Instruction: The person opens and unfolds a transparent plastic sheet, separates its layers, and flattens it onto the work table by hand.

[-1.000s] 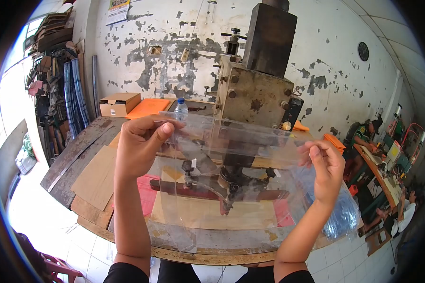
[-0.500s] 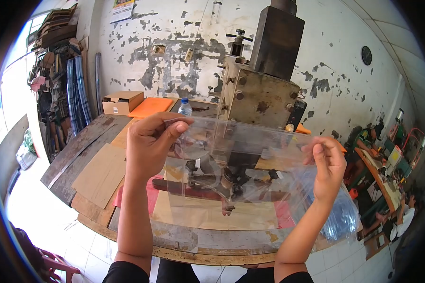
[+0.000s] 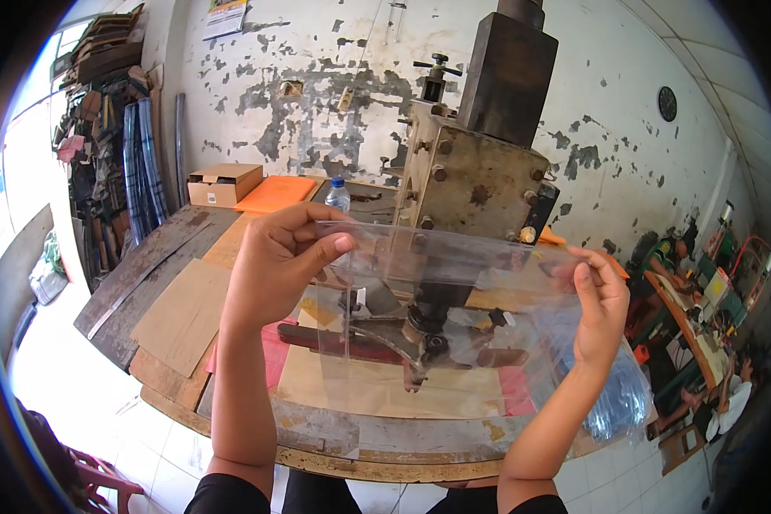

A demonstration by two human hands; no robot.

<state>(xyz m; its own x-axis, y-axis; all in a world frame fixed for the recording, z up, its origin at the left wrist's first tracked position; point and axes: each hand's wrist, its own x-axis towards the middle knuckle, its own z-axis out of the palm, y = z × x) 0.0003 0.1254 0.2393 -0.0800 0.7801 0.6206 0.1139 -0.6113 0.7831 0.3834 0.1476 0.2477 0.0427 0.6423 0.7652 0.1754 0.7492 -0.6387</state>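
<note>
A clear plastic sheet (image 3: 454,257) is stretched between my two hands, in front of the press machine (image 3: 467,171). My left hand (image 3: 287,257) pinches its upper left corner between thumb and fingers. At the upper right corner, my right hand (image 3: 598,300) is closed on the same sheet. The sheet hangs above the worktable, and the machine's dark lower arms (image 3: 385,338) show through it. Beneath lies a tan board (image 3: 385,385) with red material (image 3: 516,390) at its side. Right of the board is a pile of clear plastic (image 3: 612,398).
A cardboard box (image 3: 224,185), an orange stack (image 3: 274,194) and a bottle (image 3: 337,196) stand at the table's back left. Brown sheets (image 3: 180,317) lie on the left. Two other people (image 3: 664,257) sit near a bench (image 3: 690,321) at the far right.
Both hands and the stretched sheet have shifted slightly right in view, my left hand more than my right. The machine and table also appear a little further right.
</note>
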